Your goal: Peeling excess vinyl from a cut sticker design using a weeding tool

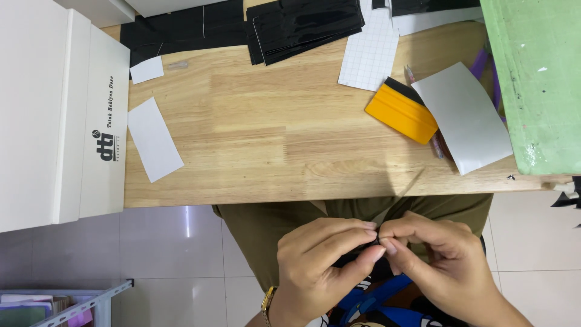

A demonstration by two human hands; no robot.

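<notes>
The left hand [318,266] and the right hand [436,260] meet in front of the near edge of the wooden tabletop [272,133], above the person's lap. Between their fingertips sits a small dark piece [376,242]; the thumb and forefinger of each hand are pressed together on it from both sides, so both hands pinch it. Most of the piece is hidden by the fingers, and I cannot tell its shape; only a dark bit shows.

On the tabletop, well apart from the hands, a yellow squeegee [400,112] lies near the right edge, just beside a grey sheet [466,118] with a curled corner. A white gridded sheet [370,51] lies behind them. Black film strips [302,24] are piled at the far edge. Two white paper slips [154,139] lie near the left edge, beside a white box [60,115]. A green board [535,79] covers the right corner.
</notes>
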